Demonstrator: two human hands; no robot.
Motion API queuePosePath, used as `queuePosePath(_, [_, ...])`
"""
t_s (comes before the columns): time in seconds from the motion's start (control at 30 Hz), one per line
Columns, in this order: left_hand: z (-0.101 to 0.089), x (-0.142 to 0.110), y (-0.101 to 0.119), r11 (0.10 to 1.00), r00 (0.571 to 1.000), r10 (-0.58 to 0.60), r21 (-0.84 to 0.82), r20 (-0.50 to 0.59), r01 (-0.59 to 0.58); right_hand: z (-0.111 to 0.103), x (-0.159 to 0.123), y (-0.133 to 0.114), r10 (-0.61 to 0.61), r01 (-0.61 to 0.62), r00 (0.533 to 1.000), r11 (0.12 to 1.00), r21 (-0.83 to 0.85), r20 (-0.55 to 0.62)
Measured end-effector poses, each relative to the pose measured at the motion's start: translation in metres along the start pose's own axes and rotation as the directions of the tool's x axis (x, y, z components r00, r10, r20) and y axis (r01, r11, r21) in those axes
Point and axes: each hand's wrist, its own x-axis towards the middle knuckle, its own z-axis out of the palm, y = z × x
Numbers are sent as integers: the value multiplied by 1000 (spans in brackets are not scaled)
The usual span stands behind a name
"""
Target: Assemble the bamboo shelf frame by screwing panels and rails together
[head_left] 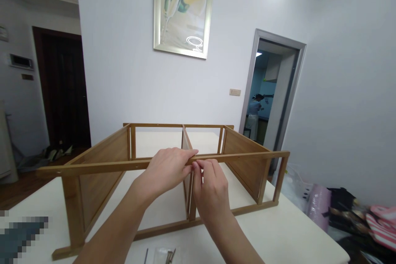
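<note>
A light-brown wooden rack frame (102,167) lies on its side on a white table (278,235). My left hand (168,169) lies over the top front rail at its middle, fingers curled round the bar. My right hand (210,187) is just right of it, fingertips pinched together under the rail where the centre divider panel (186,142) meets it; what they pinch is too small to make out. Several screws and a small clear bag (163,255) lie on the table near me, below my arms.
A framed picture (182,12) hangs on the white wall behind. A doorway (269,95) at the right shows another person standing in the far room. Bags and striped cloth (355,218) pile up at the lower right. A dark door (63,90) stands at the left.
</note>
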Motion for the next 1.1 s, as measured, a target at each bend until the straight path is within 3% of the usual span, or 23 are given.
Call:
queuePosePath(0.23, [0, 0, 0, 1000, 1000, 6, -18, -15, -7, 7, -2, 3, -16, 26, 996, 992, -121, 84])
queuePosePath(0.67, [0, -2, -1, 999, 1000, -5, -42, 3, 5, 9, -2, 5, -6, 17, 987, 998, -67, 159])
queuePosePath(0.97, [3, -2, -4, 1000, 1000, -19, 6, 12, 19, 5, -11, 8, 68, -69, 998, 996, 50, 15])
queuePosePath(1.1, [2, -1, -3, 999, 999, -40, 18, 18, 40, 6, -10, 6, 63, -63, 998, 997, 38, 2])
